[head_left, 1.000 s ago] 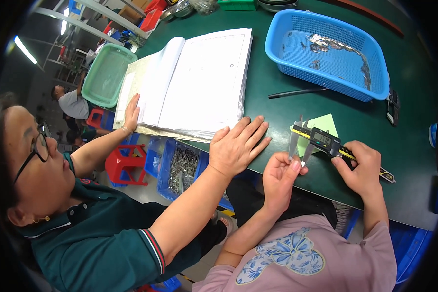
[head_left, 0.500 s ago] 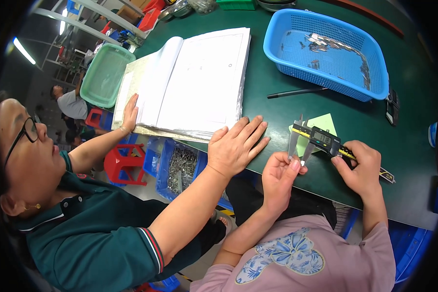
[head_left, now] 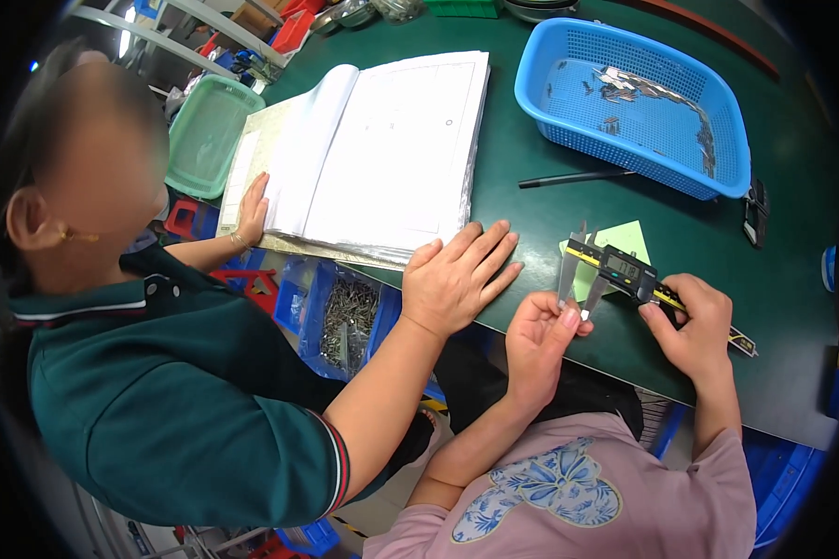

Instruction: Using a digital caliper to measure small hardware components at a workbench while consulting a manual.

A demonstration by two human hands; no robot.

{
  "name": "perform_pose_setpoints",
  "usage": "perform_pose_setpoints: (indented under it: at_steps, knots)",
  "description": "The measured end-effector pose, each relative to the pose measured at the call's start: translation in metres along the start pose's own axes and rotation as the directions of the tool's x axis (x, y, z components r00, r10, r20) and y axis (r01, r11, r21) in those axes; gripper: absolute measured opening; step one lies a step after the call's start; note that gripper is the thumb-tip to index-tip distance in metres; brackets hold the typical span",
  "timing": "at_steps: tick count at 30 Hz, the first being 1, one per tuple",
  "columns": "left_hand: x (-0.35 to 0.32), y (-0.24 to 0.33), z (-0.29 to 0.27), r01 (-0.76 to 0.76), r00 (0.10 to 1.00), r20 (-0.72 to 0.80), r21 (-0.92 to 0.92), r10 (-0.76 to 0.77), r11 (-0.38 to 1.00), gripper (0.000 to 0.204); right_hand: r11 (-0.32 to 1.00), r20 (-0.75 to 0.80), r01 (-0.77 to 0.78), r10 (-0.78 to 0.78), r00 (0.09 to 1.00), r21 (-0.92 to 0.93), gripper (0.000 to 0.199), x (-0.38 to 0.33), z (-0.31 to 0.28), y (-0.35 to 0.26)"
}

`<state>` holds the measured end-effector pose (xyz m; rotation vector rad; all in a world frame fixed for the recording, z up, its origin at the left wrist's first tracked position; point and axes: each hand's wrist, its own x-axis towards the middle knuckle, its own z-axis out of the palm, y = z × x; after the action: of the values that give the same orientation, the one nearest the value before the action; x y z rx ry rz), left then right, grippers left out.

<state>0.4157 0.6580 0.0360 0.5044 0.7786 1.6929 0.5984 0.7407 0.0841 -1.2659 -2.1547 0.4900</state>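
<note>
right hand (head_left: 696,321) on black-yellow caliper (head_left: 622,268)

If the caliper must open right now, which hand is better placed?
Right, likely: the right hand holds the caliper, thumb near its display; the left hand seems to pinch a small piece at the jaw tips.

Classification: workshop or factory workroom handling small metal parts. Evidence: a green-topped table (head_left: 505,149) fills the upper centre and right. At upper right, a blue mesh basket (head_left: 615,155) holds loose thin metal pieces (head_left: 620,86). Right of centre, a digital caliper (head_left: 622,269) is in use. Upper centre, a thick open binder (head_left: 391,149) shows a sheet with a ruled border and faint line marks. Below the table edge, left of centre, a blue bin (head_left: 389,321) contains many slender metal parts (head_left: 350,317). Pale metal framing (head_left: 233,35) stands at upper left.
</note>
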Motion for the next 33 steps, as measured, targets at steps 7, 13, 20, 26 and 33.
perform_pose_setpoints:
  at_steps: [7,13,20,26,33]
  knots:
    - [0.0004,0.0019,0.0007,0.040,0.999,-0.021,0.029,-0.039,0.999,0.011,1.000,0.017,0.013,-0.013,1.000,0.015,0.028,-0.0008,0.0005,0.0012]
    - [-0.0001,0.0017,0.0006,0.015,1.000,0.009,0.002,-0.015,1.000,0.010,1.000,-0.022,0.007,-0.007,1.000,0.009,0.026,0.0003,0.0004,0.0024]
    - [-0.0011,-0.0010,0.0003,0.021,0.998,-0.051,0.018,-0.020,1.000,0.013,0.999,-0.069,0.042,-0.041,0.997,0.018,0.026,-0.0008,-0.0017,0.0010]
    - [-0.0009,-0.0016,0.0004,0.009,0.998,-0.059,-0.016,-0.010,1.000,0.014,0.998,-0.092,0.061,-0.059,0.994,0.020,0.028,-0.0009,-0.0007,0.0011]
    - [-0.0022,-0.0047,0.0015,-0.025,0.996,-0.088,-0.069,0.019,0.997,0.011,0.996,-0.119,0.089,-0.088,0.989,0.006,0.028,-0.0022,-0.0005,0.0042]
